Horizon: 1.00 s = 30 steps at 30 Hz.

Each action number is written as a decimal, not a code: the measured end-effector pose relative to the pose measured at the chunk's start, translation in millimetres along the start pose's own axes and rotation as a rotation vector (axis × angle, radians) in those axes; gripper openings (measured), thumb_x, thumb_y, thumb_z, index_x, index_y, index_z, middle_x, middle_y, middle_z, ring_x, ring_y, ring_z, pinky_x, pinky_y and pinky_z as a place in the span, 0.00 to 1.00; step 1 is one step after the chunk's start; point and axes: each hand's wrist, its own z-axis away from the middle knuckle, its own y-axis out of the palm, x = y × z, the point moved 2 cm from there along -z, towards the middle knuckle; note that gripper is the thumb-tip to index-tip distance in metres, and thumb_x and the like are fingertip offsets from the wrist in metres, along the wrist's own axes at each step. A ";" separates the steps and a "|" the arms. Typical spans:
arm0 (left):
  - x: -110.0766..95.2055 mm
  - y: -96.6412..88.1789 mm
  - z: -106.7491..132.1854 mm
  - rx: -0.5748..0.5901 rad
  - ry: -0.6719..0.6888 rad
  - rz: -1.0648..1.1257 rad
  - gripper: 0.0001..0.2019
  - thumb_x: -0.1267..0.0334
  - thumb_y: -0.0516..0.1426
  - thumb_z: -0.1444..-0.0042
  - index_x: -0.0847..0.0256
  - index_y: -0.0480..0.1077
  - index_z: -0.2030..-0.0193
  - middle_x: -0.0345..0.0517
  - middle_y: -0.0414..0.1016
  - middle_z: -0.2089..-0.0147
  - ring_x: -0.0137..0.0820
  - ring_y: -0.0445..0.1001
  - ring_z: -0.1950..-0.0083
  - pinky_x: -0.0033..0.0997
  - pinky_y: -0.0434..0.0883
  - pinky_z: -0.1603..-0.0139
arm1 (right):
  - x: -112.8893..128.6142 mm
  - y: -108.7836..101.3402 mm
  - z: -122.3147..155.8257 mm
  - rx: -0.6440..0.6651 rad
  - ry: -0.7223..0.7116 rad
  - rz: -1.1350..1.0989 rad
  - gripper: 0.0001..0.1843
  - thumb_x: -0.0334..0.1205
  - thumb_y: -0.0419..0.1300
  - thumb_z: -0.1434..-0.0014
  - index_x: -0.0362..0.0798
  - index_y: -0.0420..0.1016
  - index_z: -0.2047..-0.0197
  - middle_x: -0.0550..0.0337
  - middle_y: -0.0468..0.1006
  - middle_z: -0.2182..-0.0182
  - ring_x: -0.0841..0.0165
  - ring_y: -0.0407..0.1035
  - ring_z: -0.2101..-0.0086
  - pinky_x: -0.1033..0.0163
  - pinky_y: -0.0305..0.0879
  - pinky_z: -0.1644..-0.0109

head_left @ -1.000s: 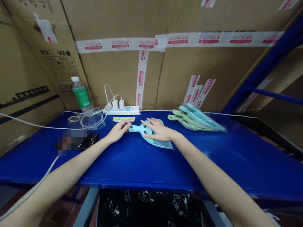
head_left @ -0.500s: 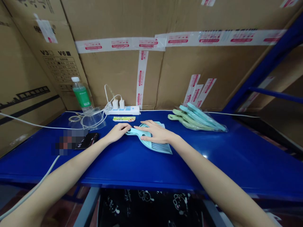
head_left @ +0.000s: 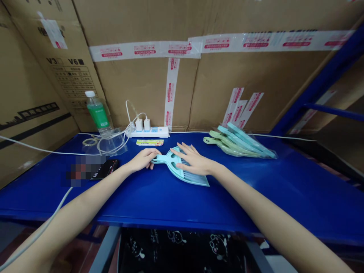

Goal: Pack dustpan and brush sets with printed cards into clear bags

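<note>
A light blue plastic scoop (head_left: 178, 169) with holes and slots lies flat in the middle of the blue table (head_left: 159, 197). My left hand (head_left: 142, 159) is closed round its handle end. My right hand (head_left: 195, 161) lies flat on top of the scoop's blade, fingers stretched out and spread. A small yellow label (head_left: 149, 142) lies just behind the scoop.
A bagged stack of green and blue scoops (head_left: 239, 144) lies at the back right. A power strip (head_left: 149, 132) with chargers and white cables, a green-labelled water bottle (head_left: 97, 113) and a black card (head_left: 105, 168) sit at the back left. Taped cardboard boxes (head_left: 182, 68) wall the table.
The scoop has turned slightly under my hands and my left hand has closed on its handle. The view has shifted a little.
</note>
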 end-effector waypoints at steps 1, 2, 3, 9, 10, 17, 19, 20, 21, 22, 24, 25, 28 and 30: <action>-0.1 2.1 0.5 0.015 -0.015 0.024 0.14 0.59 0.47 0.40 0.64 0.71 0.62 0.33 0.63 0.84 0.24 0.62 0.84 0.21 0.58 0.82 | 0.0 2.0 0.6 -0.007 0.003 0.000 0.41 0.68 0.38 0.40 0.58 0.41 0.30 0.56 0.35 0.30 0.52 0.25 0.34 0.37 0.28 0.34; -0.4 4.0 1.3 0.027 -0.028 0.047 0.15 0.58 0.47 0.39 0.65 0.71 0.61 0.33 0.62 0.85 0.24 0.62 0.85 0.21 0.58 0.83 | 0.5 3.8 1.2 -0.010 0.008 0.000 0.41 0.68 0.38 0.40 0.58 0.41 0.30 0.55 0.35 0.30 0.51 0.25 0.34 0.37 0.28 0.34; -0.9 5.6 2.2 0.035 -0.037 0.069 0.15 0.58 0.48 0.39 0.66 0.71 0.60 0.33 0.63 0.85 0.23 0.63 0.85 0.20 0.58 0.83 | 1.3 5.3 1.9 -0.011 0.013 0.002 0.41 0.68 0.38 0.40 0.57 0.41 0.30 0.54 0.35 0.30 0.50 0.25 0.34 0.36 0.28 0.35; -4.2 9.1 8.0 0.047 -0.067 0.159 0.15 0.57 0.51 0.38 0.67 0.72 0.58 0.34 0.64 0.86 0.21 0.63 0.85 0.18 0.58 0.84 | 7.0 8.6 8.6 -0.034 0.019 -0.012 0.40 0.66 0.36 0.38 0.55 0.40 0.30 0.52 0.33 0.31 0.51 0.22 0.35 0.37 0.28 0.35; -4.6 9.2 8.6 0.049 -0.071 0.167 0.15 0.58 0.51 0.38 0.67 0.72 0.58 0.34 0.64 0.86 0.21 0.62 0.85 0.18 0.58 0.85 | 7.7 8.6 9.4 -0.038 0.013 -0.017 0.40 0.66 0.36 0.38 0.55 0.40 0.30 0.53 0.33 0.31 0.51 0.22 0.35 0.36 0.29 0.35; -5.7 10.2 11.9 0.047 -0.086 0.197 0.13 0.60 0.52 0.38 0.67 0.74 0.57 0.32 0.63 0.87 0.19 0.59 0.88 0.18 0.55 0.86 | 7.6 10.3 10.1 -0.060 -0.008 -0.010 0.38 0.65 0.35 0.37 0.57 0.40 0.30 0.55 0.34 0.30 0.52 0.25 0.34 0.38 0.29 0.34; -5.5 10.2 12.2 0.049 -0.087 0.201 0.13 0.59 0.53 0.39 0.66 0.74 0.56 0.32 0.63 0.87 0.19 0.59 0.88 0.18 0.55 0.86 | 7.4 10.8 10.1 -0.071 -0.020 -0.009 0.37 0.64 0.35 0.37 0.58 0.40 0.30 0.56 0.35 0.30 0.52 0.26 0.34 0.37 0.30 0.34; -5.3 10.2 12.3 0.050 -0.087 0.203 0.13 0.59 0.53 0.39 0.66 0.74 0.56 0.32 0.63 0.87 0.19 0.59 0.88 0.18 0.55 0.86 | 7.3 10.9 10.1 -0.073 -0.021 -0.008 0.37 0.64 0.35 0.37 0.58 0.40 0.30 0.56 0.35 0.30 0.52 0.26 0.34 0.37 0.30 0.34; -5.1 10.1 12.2 0.052 -0.088 0.205 0.13 0.59 0.53 0.39 0.66 0.74 0.56 0.32 0.63 0.87 0.19 0.59 0.87 0.18 0.56 0.86 | 7.5 10.9 10.1 -0.072 -0.021 -0.007 0.37 0.64 0.35 0.37 0.58 0.40 0.30 0.56 0.35 0.30 0.51 0.26 0.34 0.36 0.30 0.34; -4.8 9.9 12.1 0.054 -0.088 0.206 0.14 0.59 0.53 0.39 0.66 0.74 0.55 0.32 0.63 0.87 0.19 0.59 0.87 0.19 0.56 0.85 | 7.8 10.8 10.1 -0.072 -0.021 -0.005 0.37 0.64 0.35 0.37 0.58 0.40 0.30 0.56 0.35 0.30 0.51 0.26 0.34 0.36 0.30 0.35; -4.1 9.8 11.9 0.058 -0.089 0.209 0.14 0.59 0.54 0.39 0.66 0.74 0.55 0.32 0.63 0.87 0.20 0.59 0.87 0.19 0.56 0.85 | 8.6 10.3 10.0 -0.069 -0.019 0.002 0.37 0.64 0.36 0.37 0.58 0.39 0.30 0.55 0.34 0.30 0.51 0.26 0.34 0.36 0.30 0.35; -3.8 9.7 11.9 0.060 -0.088 0.209 0.13 0.59 0.54 0.39 0.66 0.74 0.56 0.32 0.63 0.87 0.20 0.59 0.87 0.19 0.56 0.85 | 9.0 10.2 10.0 -0.065 -0.017 0.006 0.37 0.64 0.36 0.37 0.57 0.39 0.30 0.54 0.34 0.30 0.51 0.26 0.34 0.36 0.30 0.35; -2.8 9.5 11.7 0.062 -0.085 0.210 0.13 0.60 0.54 0.39 0.66 0.74 0.57 0.32 0.63 0.87 0.20 0.60 0.86 0.18 0.56 0.84 | 9.5 10.2 10.0 -0.061 -0.009 0.015 0.38 0.63 0.36 0.37 0.55 0.39 0.29 0.52 0.33 0.31 0.50 0.26 0.34 0.36 0.30 0.35; -2.5 9.3 11.5 0.064 -0.077 0.213 0.13 0.60 0.54 0.40 0.66 0.74 0.57 0.33 0.64 0.86 0.20 0.60 0.86 0.18 0.56 0.84 | 9.5 10.4 10.2 -0.071 -0.017 0.013 0.37 0.63 0.36 0.37 0.56 0.39 0.29 0.53 0.34 0.31 0.50 0.27 0.34 0.36 0.31 0.35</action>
